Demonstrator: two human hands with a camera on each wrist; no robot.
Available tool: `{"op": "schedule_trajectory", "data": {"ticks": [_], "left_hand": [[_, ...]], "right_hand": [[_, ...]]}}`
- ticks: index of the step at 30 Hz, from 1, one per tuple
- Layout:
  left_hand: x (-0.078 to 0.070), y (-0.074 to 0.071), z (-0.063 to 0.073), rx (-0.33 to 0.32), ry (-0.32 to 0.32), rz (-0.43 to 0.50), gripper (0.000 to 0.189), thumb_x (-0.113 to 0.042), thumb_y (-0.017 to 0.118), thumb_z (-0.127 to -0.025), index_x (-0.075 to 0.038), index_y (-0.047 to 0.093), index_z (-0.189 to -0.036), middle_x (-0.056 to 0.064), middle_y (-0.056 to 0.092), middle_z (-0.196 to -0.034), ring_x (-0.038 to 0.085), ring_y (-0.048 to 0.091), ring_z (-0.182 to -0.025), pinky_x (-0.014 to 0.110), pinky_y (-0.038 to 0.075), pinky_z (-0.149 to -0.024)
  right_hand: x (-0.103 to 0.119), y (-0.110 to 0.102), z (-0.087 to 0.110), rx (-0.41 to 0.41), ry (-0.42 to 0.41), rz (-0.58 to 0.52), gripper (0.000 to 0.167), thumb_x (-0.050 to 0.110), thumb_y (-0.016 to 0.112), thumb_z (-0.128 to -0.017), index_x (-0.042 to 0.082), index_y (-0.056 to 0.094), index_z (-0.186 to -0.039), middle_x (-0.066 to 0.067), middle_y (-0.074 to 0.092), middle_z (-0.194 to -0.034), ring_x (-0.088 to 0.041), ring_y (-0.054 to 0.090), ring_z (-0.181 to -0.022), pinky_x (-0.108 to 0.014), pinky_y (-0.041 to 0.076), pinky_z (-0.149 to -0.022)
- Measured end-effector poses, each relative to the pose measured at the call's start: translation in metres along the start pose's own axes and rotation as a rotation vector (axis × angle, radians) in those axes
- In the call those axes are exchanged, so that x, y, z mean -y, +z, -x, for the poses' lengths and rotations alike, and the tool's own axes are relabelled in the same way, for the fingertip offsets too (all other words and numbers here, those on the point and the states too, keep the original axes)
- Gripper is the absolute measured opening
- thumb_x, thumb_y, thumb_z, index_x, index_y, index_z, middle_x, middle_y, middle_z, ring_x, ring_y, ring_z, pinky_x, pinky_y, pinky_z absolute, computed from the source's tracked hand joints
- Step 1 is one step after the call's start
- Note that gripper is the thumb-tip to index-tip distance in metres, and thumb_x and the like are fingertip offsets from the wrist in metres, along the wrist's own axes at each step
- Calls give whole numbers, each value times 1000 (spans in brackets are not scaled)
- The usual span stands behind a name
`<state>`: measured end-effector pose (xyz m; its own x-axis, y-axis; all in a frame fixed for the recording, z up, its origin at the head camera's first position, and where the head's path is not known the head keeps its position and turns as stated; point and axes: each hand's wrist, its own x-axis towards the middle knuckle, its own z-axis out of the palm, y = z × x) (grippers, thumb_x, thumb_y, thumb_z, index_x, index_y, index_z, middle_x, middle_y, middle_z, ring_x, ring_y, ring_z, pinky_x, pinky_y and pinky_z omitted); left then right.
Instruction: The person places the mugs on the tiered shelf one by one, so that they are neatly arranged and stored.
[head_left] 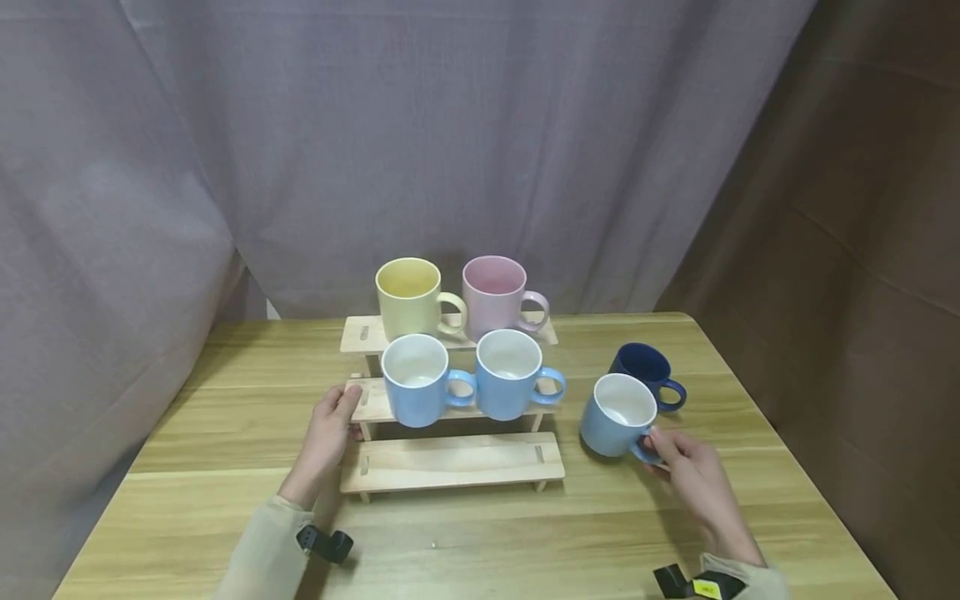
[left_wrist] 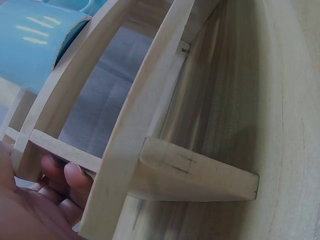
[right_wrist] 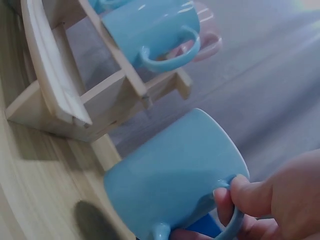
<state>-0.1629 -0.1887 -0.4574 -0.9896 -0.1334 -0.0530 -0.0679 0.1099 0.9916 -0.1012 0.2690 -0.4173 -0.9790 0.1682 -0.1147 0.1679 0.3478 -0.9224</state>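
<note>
My right hand (head_left: pixel 693 475) pinches the handle of a light blue mug (head_left: pixel 615 421), white inside, at the right of the table. In the right wrist view this mug (right_wrist: pixel 175 172) hangs above its shadow, thumb and fingers round the handle. My left hand (head_left: pixel 330 425) grips the left end of a three-step wooden rack (head_left: pixel 453 462) at its middle step. Fingers (left_wrist: pixel 75 175) curl under the wood in the left wrist view. Two more light blue mugs, one at left (head_left: pixel 416 392) and one at right (head_left: pixel 508 383), stand on the middle step.
A yellow mug (head_left: pixel 408 304) and a pink mug (head_left: pixel 495 304) stand on the top step, handles to the right. Just behind the held mug is a dark blue mug (head_left: pixel 645 367) on the wooden table (head_left: pixel 480 550). Grey curtains (head_left: pixel 450 150) hang behind.
</note>
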Motion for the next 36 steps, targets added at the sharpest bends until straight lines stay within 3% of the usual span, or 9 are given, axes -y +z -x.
{"op": "schedule_trajectory", "data": {"ticks": [8,19,29,36], "left_hand": [[0,0,-2,-9,-12,-4,42,-34,42,-105,3,53,-121,9,57,-88,14,53,-66,24,50,-60],[0,-1,-1,5,4,11,43,-34,42,-105,4,52,-122,11,59,-90,14,55,-68,24,51,-60],[0,-1,-1,15,-4,12,44,-35,41,-105,5,51,-122,10,58,-88,14,54,-67,23,49,-59],[0,-1,-1,19,1,24,43,-33,41,-105,5,51,-122,9,58,-84,14,54,-65,24,50,-58]], "right_hand": [[14,-5,26,49,22,62,59,43,45,-102,-11,55,-121,-20,53,-123,-8,58,-101,-30,53,-88],[32,5,51,108,-62,23,42,30,51,-102,-11,61,-110,-18,63,-110,-14,64,-97,-29,55,-83],[46,33,55,192,-17,8,33,26,56,-100,-5,65,-102,-13,64,-104,-19,62,-96,-30,54,-83],[56,58,54,319,-39,-9,35,29,57,-99,-5,64,-102,-12,65,-102,-22,62,-98,-31,54,-84]]}}
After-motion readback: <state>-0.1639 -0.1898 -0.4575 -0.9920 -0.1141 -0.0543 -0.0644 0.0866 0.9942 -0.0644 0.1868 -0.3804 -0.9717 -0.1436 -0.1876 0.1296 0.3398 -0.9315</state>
